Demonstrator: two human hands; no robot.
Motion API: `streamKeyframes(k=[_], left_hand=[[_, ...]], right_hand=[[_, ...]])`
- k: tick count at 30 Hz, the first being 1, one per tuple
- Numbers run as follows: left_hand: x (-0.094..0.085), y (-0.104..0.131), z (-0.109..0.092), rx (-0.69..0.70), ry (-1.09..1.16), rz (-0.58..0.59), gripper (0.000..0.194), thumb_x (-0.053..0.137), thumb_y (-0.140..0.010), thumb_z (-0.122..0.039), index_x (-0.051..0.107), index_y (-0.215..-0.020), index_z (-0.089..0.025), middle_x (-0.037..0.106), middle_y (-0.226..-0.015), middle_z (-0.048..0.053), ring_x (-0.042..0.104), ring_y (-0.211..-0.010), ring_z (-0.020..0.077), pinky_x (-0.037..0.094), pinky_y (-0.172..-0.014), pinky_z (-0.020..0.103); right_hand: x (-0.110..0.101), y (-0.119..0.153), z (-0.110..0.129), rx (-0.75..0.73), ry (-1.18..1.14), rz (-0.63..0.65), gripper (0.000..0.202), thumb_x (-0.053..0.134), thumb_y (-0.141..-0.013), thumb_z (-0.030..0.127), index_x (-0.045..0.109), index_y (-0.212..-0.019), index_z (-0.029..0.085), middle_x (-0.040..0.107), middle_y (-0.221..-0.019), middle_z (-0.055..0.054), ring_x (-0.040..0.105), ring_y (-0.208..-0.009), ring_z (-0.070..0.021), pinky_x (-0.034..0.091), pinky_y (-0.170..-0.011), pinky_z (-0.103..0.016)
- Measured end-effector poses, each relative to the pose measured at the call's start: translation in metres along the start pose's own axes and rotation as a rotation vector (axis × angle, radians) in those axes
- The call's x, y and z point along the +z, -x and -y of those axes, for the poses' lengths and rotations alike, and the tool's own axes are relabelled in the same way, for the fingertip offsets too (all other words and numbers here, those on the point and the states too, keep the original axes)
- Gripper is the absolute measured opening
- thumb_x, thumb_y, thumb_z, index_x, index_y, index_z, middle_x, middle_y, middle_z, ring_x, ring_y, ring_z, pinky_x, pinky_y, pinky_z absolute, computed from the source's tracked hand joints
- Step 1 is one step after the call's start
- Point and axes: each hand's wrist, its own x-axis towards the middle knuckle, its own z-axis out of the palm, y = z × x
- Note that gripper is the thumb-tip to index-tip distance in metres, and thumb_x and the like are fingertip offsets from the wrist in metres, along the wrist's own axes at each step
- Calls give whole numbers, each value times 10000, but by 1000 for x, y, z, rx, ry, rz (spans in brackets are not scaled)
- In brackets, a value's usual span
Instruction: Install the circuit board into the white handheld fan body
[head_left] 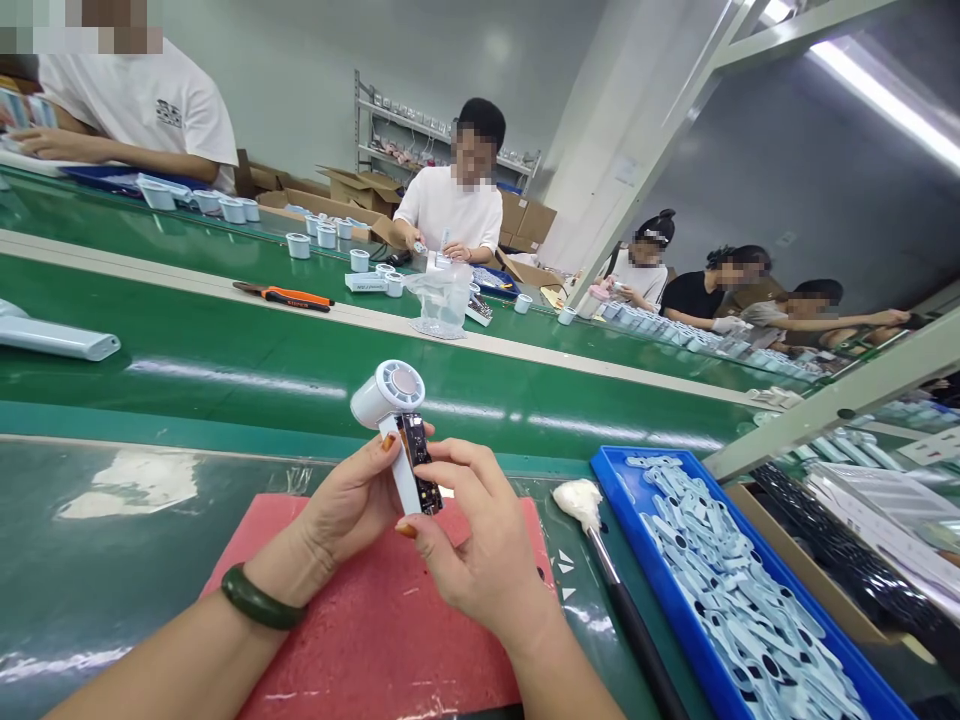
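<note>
I see the small white handheld fan [397,420] held up over the far edge of the red mat [375,630], its round head tilted to the left and its handle open, showing a dark circuit board [417,462]. My left hand [352,505] is closed around the handle from the left, thumb lying along it. My right hand [472,545] comes in from the right with fingertips pinched on the circuit board. A green bangle [259,600] sits on my left wrist. Just right of the mat lies a brush [600,540] with a white tuft, and beyond it a blue tray [679,625] full of pale blue parts. The green conveyor belt [225,370] runs across behind, carrying a clear bag [442,300] and orange-handled pliers [285,296]. Other people work along the far side of the line.
</note>
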Motion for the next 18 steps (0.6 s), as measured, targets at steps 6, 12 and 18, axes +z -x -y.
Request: streamKeyframes(k=[6,12,18], left_hand=[[0,0,2,5,-40,19,517,1028,-553,-347,802,-989,-187,740,-873,29,688,-772,152,616,-693,220],[-1,1,4,-26,-8,95,446,1006,-608,-304,794,-986,-196,742,-901,19,697,-773,140,592,-690,198],[-3,1,3,-47,-20,120,430,990,-642,-313,789,-1007,-206,751,-906,5,715,-811,143,611,-729,206]], right_hand=[[7,3,3,84,117,-67,367,536,-1059,232,613,-1408,148,563,-1267,-105,546,-1189,-216,474,-1036,-326],[9,5,1,82,175,-78,379,511,-1056,186,624,-1416,152,563,-1212,-104,550,-1107,-229,489,-956,-358],[8,4,3,93,158,-51,387,500,-1046,164,627,-1411,150,566,-1226,-107,553,-1098,-226,494,-957,-358]])
